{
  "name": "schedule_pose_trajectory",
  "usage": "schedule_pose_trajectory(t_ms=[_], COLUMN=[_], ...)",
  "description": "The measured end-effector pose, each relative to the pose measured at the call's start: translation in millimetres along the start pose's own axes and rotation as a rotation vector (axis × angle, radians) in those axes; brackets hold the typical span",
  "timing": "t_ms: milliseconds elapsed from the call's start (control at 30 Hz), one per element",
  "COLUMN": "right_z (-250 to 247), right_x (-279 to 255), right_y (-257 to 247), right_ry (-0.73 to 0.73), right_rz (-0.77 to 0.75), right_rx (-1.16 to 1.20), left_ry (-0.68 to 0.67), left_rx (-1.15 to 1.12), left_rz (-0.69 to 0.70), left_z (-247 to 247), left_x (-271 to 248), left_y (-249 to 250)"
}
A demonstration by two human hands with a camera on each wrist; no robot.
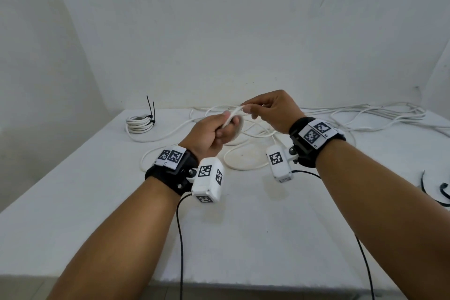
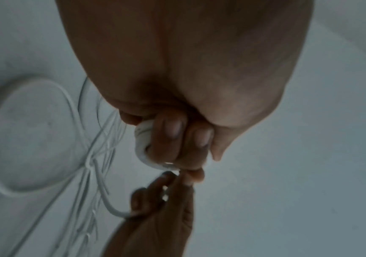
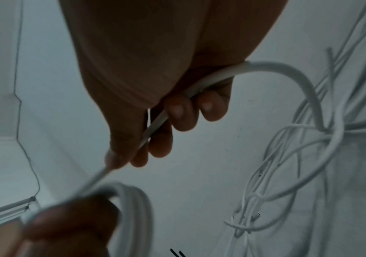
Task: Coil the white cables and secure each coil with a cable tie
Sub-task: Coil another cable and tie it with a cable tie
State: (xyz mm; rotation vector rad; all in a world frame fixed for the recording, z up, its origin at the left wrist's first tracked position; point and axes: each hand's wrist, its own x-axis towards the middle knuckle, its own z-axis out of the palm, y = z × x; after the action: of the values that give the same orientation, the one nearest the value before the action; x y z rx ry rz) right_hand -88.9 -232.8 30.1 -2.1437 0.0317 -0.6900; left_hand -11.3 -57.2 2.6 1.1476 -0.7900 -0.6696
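Note:
My left hand (image 1: pixel 219 128) is held above the table and grips a small coil of white cable (image 1: pixel 237 126), its fingers curled round the loops (image 2: pixel 142 153). My right hand (image 1: pixel 267 111) is just right of it and pinches the same cable's free run (image 3: pixel 155 128) between thumb and fingers. That run leads down to a tangle of loose white cable (image 1: pixel 246 151) on the table. A finished coil (image 1: pixel 140 124) bound with black cable ties (image 1: pixel 149 107) lies at the far left.
More loose white cables (image 1: pixel 379 114) are spread along the table's far right side. Black cable ties (image 1: pixel 435 190) lie at the right edge. The white table (image 1: pixel 73 202) stands against white walls. Black wrist-camera leads (image 1: pixel 180 238) hang over the near edge.

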Motion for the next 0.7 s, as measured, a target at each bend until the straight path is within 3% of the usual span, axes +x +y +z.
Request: schedule_pose_trajectory(t_ms=[167,267,400,500,700], right_z=[24,34,42,49,53], right_x=[-7,-8,-10,-8,-10], right_y=[8,6,4,0,-9], right_ry=[-0.094,-0.212,-0.335,-0.392,-0.339], right_rz=[0.104,0.113,0.112,0.131,0.038], right_rx=[-0.074,-0.164,-0.325,-0.426,-0.507], left_ry=[-0.054,0.014,0.176,0.259,0.414], left_rx=[-0.165,-0.132,-0.114,0.067,0.488], left_rz=[0.116,0.19,0.189,0.207,0.242], left_z=[8,12,14,15,5], left_x=[3,6,10,13,23], left_y=[4,2,3,1,-4])
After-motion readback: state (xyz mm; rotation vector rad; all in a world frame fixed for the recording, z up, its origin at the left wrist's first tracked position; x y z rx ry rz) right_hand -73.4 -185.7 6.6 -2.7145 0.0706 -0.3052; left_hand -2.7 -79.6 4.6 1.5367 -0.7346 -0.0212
